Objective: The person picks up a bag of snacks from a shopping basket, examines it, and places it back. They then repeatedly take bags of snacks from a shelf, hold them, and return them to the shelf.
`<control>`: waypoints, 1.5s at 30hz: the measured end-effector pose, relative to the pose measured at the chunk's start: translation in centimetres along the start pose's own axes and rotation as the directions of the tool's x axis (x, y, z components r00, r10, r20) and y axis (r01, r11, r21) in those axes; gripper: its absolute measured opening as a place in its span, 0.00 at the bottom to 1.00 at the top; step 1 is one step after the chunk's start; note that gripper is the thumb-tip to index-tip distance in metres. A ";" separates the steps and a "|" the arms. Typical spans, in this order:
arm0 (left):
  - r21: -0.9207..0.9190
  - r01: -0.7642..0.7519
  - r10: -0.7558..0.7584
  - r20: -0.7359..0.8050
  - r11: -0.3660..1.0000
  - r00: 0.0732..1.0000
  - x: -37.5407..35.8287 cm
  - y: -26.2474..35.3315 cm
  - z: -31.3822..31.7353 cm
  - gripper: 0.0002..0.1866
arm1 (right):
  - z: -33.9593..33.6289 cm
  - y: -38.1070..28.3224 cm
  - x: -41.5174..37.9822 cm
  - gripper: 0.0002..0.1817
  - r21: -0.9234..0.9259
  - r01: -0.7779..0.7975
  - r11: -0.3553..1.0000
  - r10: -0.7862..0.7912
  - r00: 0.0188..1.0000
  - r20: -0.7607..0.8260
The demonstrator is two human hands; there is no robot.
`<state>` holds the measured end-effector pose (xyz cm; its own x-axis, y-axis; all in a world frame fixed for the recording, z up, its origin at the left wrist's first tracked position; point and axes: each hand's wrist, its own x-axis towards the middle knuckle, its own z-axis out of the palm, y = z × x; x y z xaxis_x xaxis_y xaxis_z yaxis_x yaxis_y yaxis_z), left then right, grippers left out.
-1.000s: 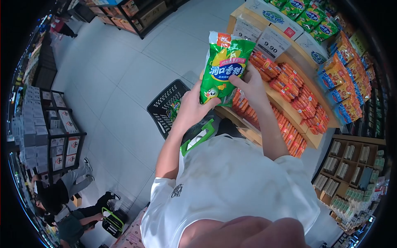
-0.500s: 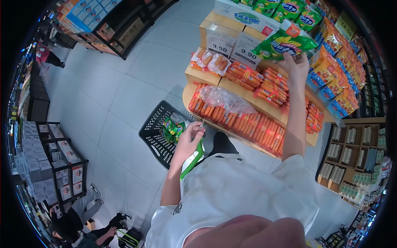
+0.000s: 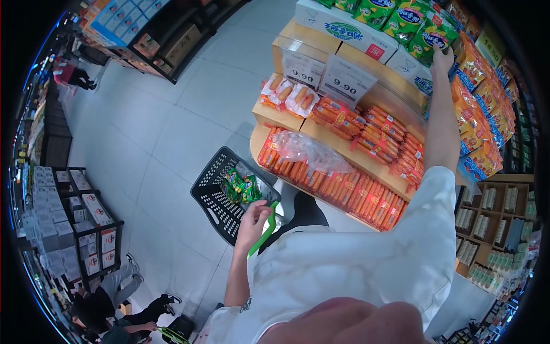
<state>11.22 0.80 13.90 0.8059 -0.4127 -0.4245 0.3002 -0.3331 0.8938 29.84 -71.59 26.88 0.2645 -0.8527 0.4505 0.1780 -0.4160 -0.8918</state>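
My right hand (image 3: 442,59) reaches up to the top shelf, its fingers closed at the lower edge of a green snack bag (image 3: 428,41) among similar bags. Low in front of me, my left hand (image 3: 252,225) has its fingers curled in; I cannot make out anything in them. The green handle (image 3: 267,231) of a dark shopping basket (image 3: 207,194) passes beside that hand and behind the forearm. Inside the basket lie several green packets (image 3: 243,188) and some clear plastic.
Packs of red-wrapped sausages (image 3: 329,184) fill the stepped wooden shelf before me, behind price signs (image 3: 345,80). Orange snack bags (image 3: 484,123) hang at the right. Boxed goods on a rack (image 3: 94,235) stand left. Two people crouch at lower left (image 3: 97,309).
My right hand has moved up and right with the green bag, from in front of the shelf to among the bags there. My left hand and the basket have shifted slightly down.
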 end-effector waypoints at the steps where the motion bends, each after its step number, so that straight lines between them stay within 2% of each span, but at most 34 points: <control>1: 0.008 -0.015 0.015 -0.014 1.000 1.000 0.1 -0.2 0.0 0.17 | 0.0 0.3 0.1 0.27 -0.049 0.017 0.999 -0.017 1.000 0.001; 4: 0.002 -0.027 0.027 -0.032 1.000 0.999 0.1 -0.8 0.0 0.18 | -0.6 2.2 1.1 0.29 -0.347 0.029 0.937 -0.046 0.998 -0.040; 7: 0.008 -0.023 0.023 -0.029 1.000 0.999 0.0 -1.1 0.0 0.18 | -0.8 4.6 1.3 0.31 -0.435 0.010 0.900 -0.036 0.998 -0.052; 10: 0.013 -0.027 0.027 -0.020 1.000 0.999 0.1 -1.4 -0.1 0.18 | -1.1 3.9 -0.3 0.35 -0.695 0.024 0.719 -0.011 1.000 0.023; 11: 0.014 -0.028 0.028 -0.016 1.000 0.999 0.0 -1.4 -0.1 0.18 | -1.2 3.6 -0.7 0.38 -0.721 -0.023 0.692 0.047 0.999 0.014; 14: -0.007 -0.005 0.005 0.001 1.000 1.000 -0.1 -1.4 -0.2 0.17 | -1.5 2.5 -1.6 0.39 -0.779 -0.005 0.628 0.052 0.998 0.035; 20: -0.080 0.014 -0.016 -0.022 0.997 1.000 -0.4 -1.2 -0.4 0.16 | -0.8 1.6 -3.2 0.38 -0.767 -0.168 0.620 0.041 0.982 -0.182; 26: -0.087 0.018 -0.020 -0.018 0.996 1.000 -0.6 -1.8 -0.5 0.16 | -0.9 0.3 -3.6 0.43 -0.810 -0.176 0.560 0.093 0.984 -0.149; 29: -0.094 -0.032 0.030 -0.023 0.995 0.999 -0.7 -3.1 -0.6 0.18 | -1.4 1.5 -3.2 0.43 -0.830 -0.127 0.544 0.041 0.991 -0.124; 32: -0.107 -0.028 0.026 -0.019 0.994 0.999 -1.0 -3.3 -0.9 0.18 | -1.1 -0.7 -5.6 0.41 -0.814 -0.153 0.560 0.004 0.983 -0.181; 35: -0.117 -0.015 0.013 -0.022 0.993 1.000 -1.3 -3.7 -1.2 0.19 | -1.2 0.2 -7.5 0.36 -0.803 0.150 0.577 -0.323 0.945 -0.056; 37: -0.122 -0.001 -0.002 -0.019 0.993 1.000 -1.4 -4.2 -1.3 0.19 | 0.2 -1.5 -11.1 0.32 -0.427 0.295 0.854 -0.330 0.944 -0.007; 38: -0.124 0.008 -0.010 -0.016 0.992 1.000 -1.4 -4.6 -1.4 0.19 | 1.3 -3.1 -14.0 0.31 -0.195 0.336 0.922 -0.339 0.941 0.016; 40: -0.111 0.013 -0.014 -0.014 0.994 1.000 -1.2 -6.5 -1.7 0.19 | 3.1 -7.6 -20.8 0.28 -0.040 0.331 0.943 -0.314 0.922 0.225; 41: -0.106 0.016 -0.017 -0.013 0.994 1.000 -1.1 -7.3 -1.8 0.19 | 3.9 -9.0 -24.7 0.25 0.056 0.332 0.942 -0.331 0.880 0.341; 42: -0.054 0.027 -0.029 -0.027 0.998 0.999 -1.1 -7.8 -2.0 0.19 | 4.5 -10.1 -28.9 0.21 0.078 0.305 0.949 -0.306 0.840 0.448; 43: -0.051 0.036 -0.038 -0.032 0.998 0.999 -1.1 -9.3 -2.2 0.19 | 4.7 -10.7 -32.8 0.16 0.097 0.289 0.953 -0.288 0.753 0.591; 44: -0.049 0.040 -0.042 -0.040 0.998 0.998 -0.7 -11.1 -2.4 0.19 | 4.9 -11.2 -36.8 0.14 0.143 0.215 0.966 -0.247 0.618 0.747; 45: 0.066 0.068 -0.064 -0.059 0.995 0.996 -0.6 -12.4 -2.6 0.18 | 4.8 -11.2 -41.5 0.14 0.091 0.144 0.985 -0.148 0.451 0.880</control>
<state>8.32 7.43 3.44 0.8137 -0.3397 -0.4717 0.3199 -0.4159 0.8513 21.42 -30.02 18.32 0.9273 -0.0449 0.3716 0.3001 -0.5042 -0.8098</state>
